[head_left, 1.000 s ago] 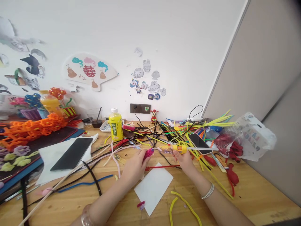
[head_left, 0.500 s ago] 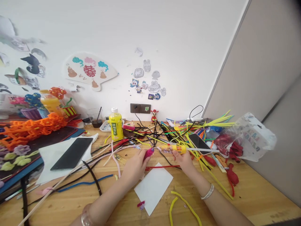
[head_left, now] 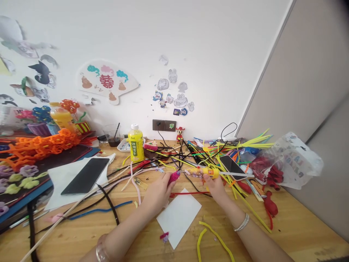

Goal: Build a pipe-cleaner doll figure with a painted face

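My left hand [head_left: 160,189] is closed around a small magenta coil with a purple tip [head_left: 175,176], which looks wound from pipe cleaner. In my right hand [head_left: 216,187] is a yellow hot glue gun [head_left: 204,172], with a long pale glue stick [head_left: 237,174] sticking out of its back end. The gun's nozzle points left at the coil, a short gap apart. Under and between the hands lies a white sheet of paper [head_left: 180,218], with a magenta and purple scrap [head_left: 164,236] at its lower left edge.
A yellow drink bottle [head_left: 136,143] stands behind my left hand. Pipe cleaners [head_left: 201,151] are heaped at the back. Left are a black phone [head_left: 85,176] and orange pipe-cleaner flowers [head_left: 40,145]; right, another phone [head_left: 233,167], a red balloon [head_left: 271,204] and a plastic bag [head_left: 300,160].
The view has shifted slightly, so everything sits a little further right. Both hands keep their grips, and the glue gun and coil stay nearly as they were relative to each other.
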A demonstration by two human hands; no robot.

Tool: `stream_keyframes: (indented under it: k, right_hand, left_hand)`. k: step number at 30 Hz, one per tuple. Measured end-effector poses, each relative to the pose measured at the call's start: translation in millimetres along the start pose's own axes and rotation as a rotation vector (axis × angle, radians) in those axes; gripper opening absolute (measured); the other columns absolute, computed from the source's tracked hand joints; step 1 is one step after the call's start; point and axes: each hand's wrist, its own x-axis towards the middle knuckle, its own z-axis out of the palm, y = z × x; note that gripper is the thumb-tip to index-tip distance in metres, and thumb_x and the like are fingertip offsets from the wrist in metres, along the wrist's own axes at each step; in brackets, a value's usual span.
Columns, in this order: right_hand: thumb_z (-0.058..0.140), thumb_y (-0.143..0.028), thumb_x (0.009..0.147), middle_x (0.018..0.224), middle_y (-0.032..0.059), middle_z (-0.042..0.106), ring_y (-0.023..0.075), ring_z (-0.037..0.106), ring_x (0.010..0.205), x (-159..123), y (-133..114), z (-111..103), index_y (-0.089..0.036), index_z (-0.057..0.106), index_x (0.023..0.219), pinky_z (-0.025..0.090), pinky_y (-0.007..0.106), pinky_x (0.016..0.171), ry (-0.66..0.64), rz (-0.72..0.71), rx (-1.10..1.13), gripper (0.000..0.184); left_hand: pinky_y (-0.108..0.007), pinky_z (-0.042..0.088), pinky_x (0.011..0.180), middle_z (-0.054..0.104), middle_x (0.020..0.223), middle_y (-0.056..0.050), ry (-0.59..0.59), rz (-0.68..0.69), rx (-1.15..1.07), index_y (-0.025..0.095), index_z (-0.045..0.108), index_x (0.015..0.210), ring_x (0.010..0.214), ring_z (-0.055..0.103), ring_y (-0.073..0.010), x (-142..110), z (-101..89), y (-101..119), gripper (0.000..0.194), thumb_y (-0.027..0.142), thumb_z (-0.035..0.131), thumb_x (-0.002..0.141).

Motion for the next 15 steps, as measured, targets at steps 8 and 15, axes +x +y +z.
stream_keyframes:
  k: [8, 15]
  right_hand:
    - [0.050, -0.050, 0.074, 0.048, -0.0010, 0.051, 0.0121, 0.046, 0.044, 0.9, 6.2, -0.7, -0.018, 0.049, 0.057, 0.040, 0.024, 0.043, -0.032, 0.007, -0.041, 0.037]
    - [0.050, -0.049, 0.074, 0.048, -0.0005, 0.051, 0.0125, 0.046, 0.045, 2.2, 3.7, -2.2, -0.018, 0.052, 0.059, 0.040, 0.024, 0.045, -0.014, -0.007, -0.069, 0.034]
  left_hand:
    - [-0.028, 0.040, 0.068, 0.057, 0.094, -0.005, -0.005, -0.004, -0.008, 0.023, 0.046, 0.095, 0.084, 0.056, -0.0195, 0.4, 0.0, 0.4, 0.023, 0.036, 0.028, 0.086]
    - [-0.028, 0.040, 0.068, 0.057, 0.093, -0.004, -0.004, -0.005, -0.017, 0.023, 0.046, 0.095, 0.083, 0.057, -0.0194, 0.6, 0.5, -0.1, 0.023, 0.035, 0.029, 0.086]
